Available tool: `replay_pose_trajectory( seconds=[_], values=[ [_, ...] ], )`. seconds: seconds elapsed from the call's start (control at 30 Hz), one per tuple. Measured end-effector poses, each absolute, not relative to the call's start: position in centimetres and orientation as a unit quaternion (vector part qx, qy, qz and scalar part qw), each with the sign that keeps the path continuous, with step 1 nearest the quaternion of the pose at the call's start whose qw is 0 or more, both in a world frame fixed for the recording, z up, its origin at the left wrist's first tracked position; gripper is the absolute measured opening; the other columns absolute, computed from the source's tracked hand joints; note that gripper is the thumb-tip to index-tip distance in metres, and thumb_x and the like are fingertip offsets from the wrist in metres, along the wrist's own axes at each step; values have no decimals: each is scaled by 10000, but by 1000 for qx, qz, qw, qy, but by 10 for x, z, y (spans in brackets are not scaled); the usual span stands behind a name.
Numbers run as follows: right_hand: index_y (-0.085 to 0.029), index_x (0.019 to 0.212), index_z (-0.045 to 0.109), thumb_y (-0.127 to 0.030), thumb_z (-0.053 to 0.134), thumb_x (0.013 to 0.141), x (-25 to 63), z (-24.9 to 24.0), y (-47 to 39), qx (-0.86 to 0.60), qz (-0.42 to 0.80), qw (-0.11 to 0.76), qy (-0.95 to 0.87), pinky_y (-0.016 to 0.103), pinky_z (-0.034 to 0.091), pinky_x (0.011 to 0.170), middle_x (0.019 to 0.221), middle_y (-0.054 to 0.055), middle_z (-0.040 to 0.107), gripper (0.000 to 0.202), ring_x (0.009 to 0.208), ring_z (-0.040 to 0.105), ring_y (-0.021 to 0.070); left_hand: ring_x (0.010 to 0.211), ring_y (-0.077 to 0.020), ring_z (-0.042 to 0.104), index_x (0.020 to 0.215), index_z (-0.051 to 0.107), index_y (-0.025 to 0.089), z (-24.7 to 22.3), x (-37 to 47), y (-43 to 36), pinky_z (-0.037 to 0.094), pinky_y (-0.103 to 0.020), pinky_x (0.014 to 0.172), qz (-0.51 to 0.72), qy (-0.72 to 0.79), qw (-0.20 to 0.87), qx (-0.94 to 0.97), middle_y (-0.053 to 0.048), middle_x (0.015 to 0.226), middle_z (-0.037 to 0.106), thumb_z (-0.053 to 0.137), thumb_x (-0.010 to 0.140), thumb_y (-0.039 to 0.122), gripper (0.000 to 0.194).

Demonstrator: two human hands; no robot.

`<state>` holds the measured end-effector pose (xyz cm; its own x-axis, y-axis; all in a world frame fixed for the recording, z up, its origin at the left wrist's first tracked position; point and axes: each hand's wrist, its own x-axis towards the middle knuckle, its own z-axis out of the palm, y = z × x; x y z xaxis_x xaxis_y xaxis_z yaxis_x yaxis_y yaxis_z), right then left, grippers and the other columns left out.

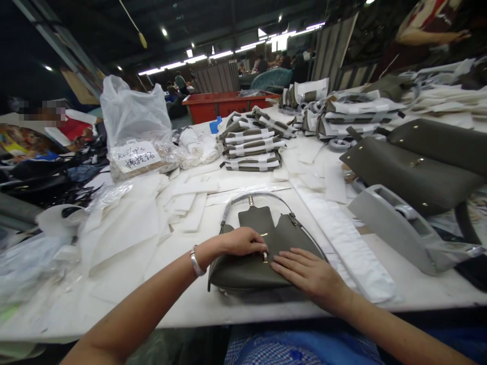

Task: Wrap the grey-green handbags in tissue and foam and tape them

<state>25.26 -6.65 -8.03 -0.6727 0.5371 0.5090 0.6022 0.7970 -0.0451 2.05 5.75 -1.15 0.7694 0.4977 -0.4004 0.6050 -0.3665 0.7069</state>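
Observation:
A dark olive handbag (243, 271) lies on the white table in front of me, its wrapped handle arched toward the back and its flap tongue pointing away. My left hand (245, 241), with a silver bracelet at the wrist, has its fingers pinched at the small gold clasp (265, 257) on the bag's front. What exactly the fingertips grip is too small to tell. Flat on the bag's right side rests my right hand (310, 274), fingers stretched out and holding nothing.
Stacked wrapped bag parts (253, 147) stand behind the bag. A labelled plastic bag (137, 137) and white paper pieces (125, 228) lie left. On the right are a grey tape dispenser (395, 228) and more olive bags (414, 167). A red bin (224, 105) is farther back; people are around.

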Motion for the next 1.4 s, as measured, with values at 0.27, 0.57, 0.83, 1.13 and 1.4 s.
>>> replay_pose_trajectory(
  seconds=[0.27,0.57,0.83,1.13,1.4],
  values=[
    [-184,1315,615,-90,466,957,252,-84,-70,-324,-52,297,-897,417,532,1007,1240,78,697,399,1138,657,213,725,-166,686,864,757,191,-13,30,77,548,-294,730,-152,311,627,698,-40,758,735,764,708,580,420],
    [-176,1330,604,-82,455,949,254,-86,-69,-313,-52,293,-902,442,540,984,1266,80,683,420,1132,656,232,681,-141,662,803,713,161,-13,30,74,536,-291,727,-136,340,632,683,-27,731,706,816,666,500,380],
    [-212,1341,598,-79,494,933,256,-94,-69,-316,-47,287,-903,455,528,991,1288,72,671,441,1137,652,237,631,-113,585,782,655,159,-10,34,68,471,-236,652,-155,311,557,754,14,685,629,687,823,306,156],
    [-208,1367,570,-74,477,943,255,-94,-68,-318,-55,280,-904,444,518,1006,1315,70,654,454,1161,636,225,681,-140,522,786,595,191,22,31,36,400,-254,692,-116,277,408,862,19,700,583,579,887,203,103],
    [-186,1376,547,-146,640,859,255,-78,-66,-351,-14,258,-900,471,497,1016,1339,87,635,527,1191,613,257,883,-165,673,942,613,170,65,-9,-21,522,-275,780,53,367,487,791,-71,1023,713,558,943,329,167]
  ],
)
